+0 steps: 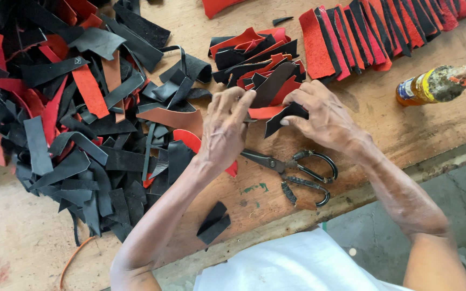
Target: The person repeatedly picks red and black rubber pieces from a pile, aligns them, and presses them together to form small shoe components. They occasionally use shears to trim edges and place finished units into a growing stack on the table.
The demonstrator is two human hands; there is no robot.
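Note:
My left hand [225, 126] and my right hand [322, 116] meet over the wooden bench [384, 102]. The left fingers pinch a dark brown leather piece [271, 85] lying on a red-orange piece [265, 112]. A small black leather piece [287, 116] is held by its edge in my right fingers. Black-handled scissors [292, 167] lie shut on the bench just below both hands. A small stack of red and black cut pieces [252, 54] sits right behind my fingers.
A big heap of black and red leather strips [66, 102] covers the left. A fanned row of red and black cut pieces [373, 32] lies at the back right. A dirty glue bottle [435, 85] lies on its side at right. A black scrap [213, 222] sits near the front edge.

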